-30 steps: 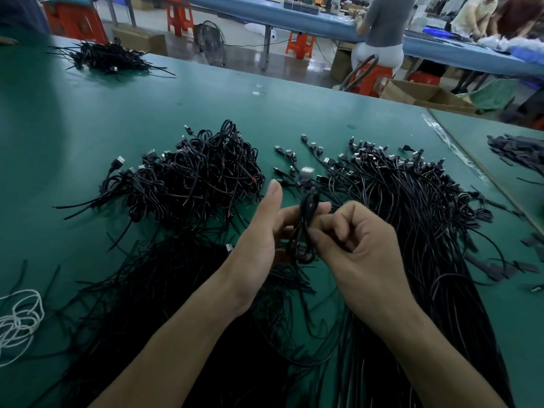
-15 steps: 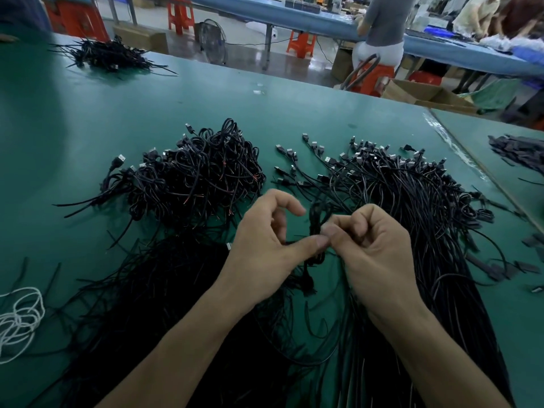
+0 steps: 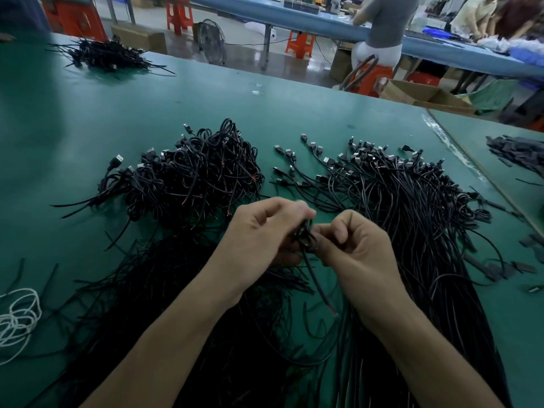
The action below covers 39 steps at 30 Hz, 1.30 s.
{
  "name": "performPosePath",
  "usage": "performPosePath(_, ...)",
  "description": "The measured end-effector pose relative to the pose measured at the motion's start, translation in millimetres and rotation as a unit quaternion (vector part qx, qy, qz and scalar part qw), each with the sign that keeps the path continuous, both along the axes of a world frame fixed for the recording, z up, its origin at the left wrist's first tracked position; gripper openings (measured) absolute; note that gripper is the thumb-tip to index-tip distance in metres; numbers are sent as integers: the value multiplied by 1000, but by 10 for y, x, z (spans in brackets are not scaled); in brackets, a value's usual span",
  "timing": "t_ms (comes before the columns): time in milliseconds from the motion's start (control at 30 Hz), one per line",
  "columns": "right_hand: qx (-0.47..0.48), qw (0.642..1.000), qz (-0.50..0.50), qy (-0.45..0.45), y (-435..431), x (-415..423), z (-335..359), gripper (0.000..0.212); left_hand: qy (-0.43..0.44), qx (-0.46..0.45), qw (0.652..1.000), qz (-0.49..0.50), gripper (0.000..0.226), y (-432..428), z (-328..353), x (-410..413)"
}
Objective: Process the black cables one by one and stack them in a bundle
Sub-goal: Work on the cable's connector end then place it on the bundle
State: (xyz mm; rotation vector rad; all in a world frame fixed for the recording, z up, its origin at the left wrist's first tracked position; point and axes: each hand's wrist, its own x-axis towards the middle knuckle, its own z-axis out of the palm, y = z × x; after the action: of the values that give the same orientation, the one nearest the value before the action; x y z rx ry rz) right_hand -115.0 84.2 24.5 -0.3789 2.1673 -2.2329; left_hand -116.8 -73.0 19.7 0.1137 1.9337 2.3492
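Gripping one small coiled black cable at centre view, just above the green tabletop: left hand curling round the coil, right hand pinching it with bunched fingertips, both hands touching at the coil. Trailing a loose tail down from the coil, ending in a reddish tip. Lying just beyond the left hand, a heap of coiled cables. Fanning out beyond and under the right hand, long straight cables, plugs pointing at the far edge. Lying well apart at far left, a second dark cable pile; resting at near left, a white cord.
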Motion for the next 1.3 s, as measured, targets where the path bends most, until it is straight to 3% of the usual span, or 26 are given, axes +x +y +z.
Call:
performPosePath(67, -5, 1000, -3, -23, 0, -10, -64, 39, 43, -35, 998, -2, 7, -39, -22, -5)
performPosePath(200, -56, 992, 45, -107, 30, -76, -154, 27, 104, -128, 986, -19, 27, -142, -22, -31)
performPosePath(233, -30, 992, 48, -110, 58, -104, -180, 24, 128, -162, 978, -5, 29, -160, -18, -41)
performPosePath(300, 113, 991, 2, -71, 131, -182, -236, 16, 176, -214, 959, 64, 33, -221, -2, -76)
performPosePath(367, 287, 954, -90, -4, 255, -281, -305, 7, 200, -231, 937, 170, 35, -345, 17, -148)
performPosePath(400, 378, 917, -123, 25, 324, -336, -338, 12, 203, -248, 919, 230, 32, -427, 17, -197)
performPosePath(500, 589, 796, -142, 20, 510, -493, -450, 44, 160, -348, 858, 342, 27, -643, -30, -346)
performPosePath(567, 642, 756, -129, -22, 552, -556, -505, 51, 119, -413, 838, 338, 31, -719, -95, -427)
performPosePath(700, 665, 731, -153, -18, 518, -623, -577, 45, 75, -497, 818, 280, 48, -717, -225, -516)
performPosePath(867, 705, 690, -158, -39, 475, -723, -576, 22, 119, -447, 824, 328, 62, -651, -300, -499)
performPosePath(933, 697, 697, -166, -39, 479, -743, -565, 17, 146, -433, 816, 353, 53, -661, -327, -476)
performPosePath(1033, 659, 725, -200, 3, 468, -716, -529, 23, 164, -499, 750, 402, 34, -654, -340, -451)
performPosePath(1100, 617, 752, -226, 55, 410, -672, -452, 22, 193, -507, 738, 402, 24, -601, -307, -428)
performPosePath(1200, 532, 809, -216, 125, 246, -608, -261, 16, 249, -476, 780, 321, 16, -419, -251, -367)
performPosePath(1300, 397, 896, -142, 137, -1, -473, -50, 12, 254, -438, 843, 179, 43, -180, -263, -250)
